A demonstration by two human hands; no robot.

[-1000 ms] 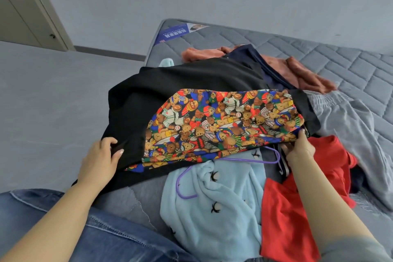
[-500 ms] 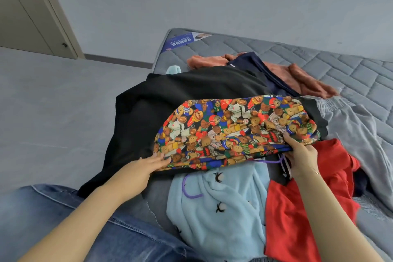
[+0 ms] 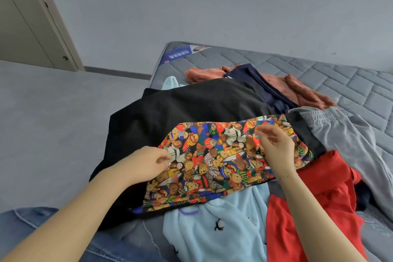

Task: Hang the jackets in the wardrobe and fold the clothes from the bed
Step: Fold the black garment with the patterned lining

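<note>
A black jacket with a teddy-bear print lining lies spread over the clothes pile on the grey quilted bed, lining side up. My left hand is at the lining's left edge, thumb and curled fingertips pinching the fabric there. My right hand hovers over the right part of the lining with loosely curled fingers and holds nothing. A purple hanger peeks out under the jacket's near edge.
Under and around the jacket lie a light blue fleece, a red garment, grey trousers, a navy garment and a rust-orange one. My jeans-clad knee is at lower left. A door stands far left.
My right hand let go of the jacket's right edge and rose over the lining. My left hand went from the black left edge to the lining's edge, first flat, now curled.
</note>
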